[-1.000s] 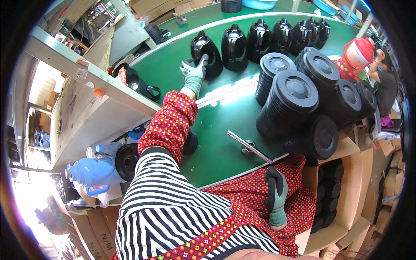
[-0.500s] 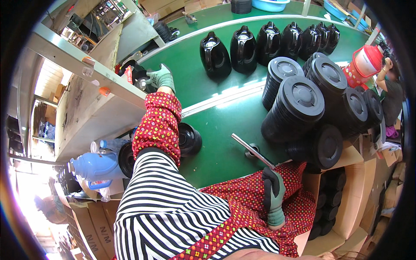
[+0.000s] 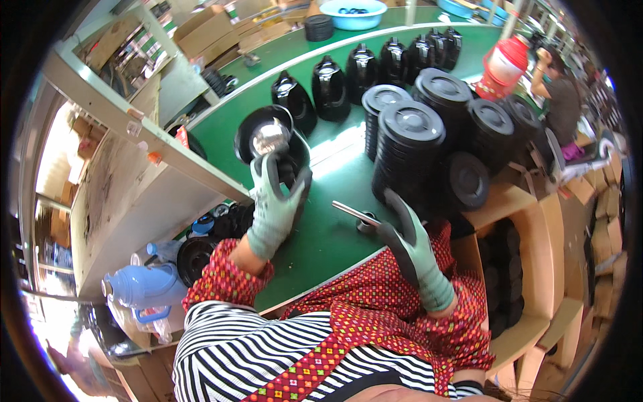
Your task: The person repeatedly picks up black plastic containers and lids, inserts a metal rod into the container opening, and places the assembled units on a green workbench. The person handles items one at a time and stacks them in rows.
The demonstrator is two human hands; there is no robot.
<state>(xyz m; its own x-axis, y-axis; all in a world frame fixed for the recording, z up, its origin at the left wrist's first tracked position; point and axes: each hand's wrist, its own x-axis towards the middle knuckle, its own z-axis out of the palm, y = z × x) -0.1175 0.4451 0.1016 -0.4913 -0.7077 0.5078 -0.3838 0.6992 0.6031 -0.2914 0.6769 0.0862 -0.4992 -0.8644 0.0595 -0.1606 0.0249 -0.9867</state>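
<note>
My left hand (image 3: 271,208), in a green glove with dark fingertips, grips a glossy black jug shell (image 3: 246,132) above the green table. The shell's wide round opening shows a bright shine; part of its body is hidden behind the fingers. My right hand (image 3: 414,248), gloved alike, has its fingers spread over the near end of a shiny metal rod (image 3: 351,211). That end of the rod is hidden by the hand. A small dark round piece (image 3: 367,223) lies beside the rod. Stacked black lids (image 3: 410,127) stand just beyond my right hand.
Several black jugs (image 3: 330,90) line the far side of the table. A red and white jug (image 3: 506,63) stands beyond the lids. An open carton (image 3: 542,261) of black parts is at right. On the left are a metal frame (image 3: 144,127) and a blue flask (image 3: 147,288). Another person (image 3: 562,100) sits far right.
My left hand has come back from the far left with the black jug shell. My right hand has risen and spread its fingers by the rod. The view has shifted.
</note>
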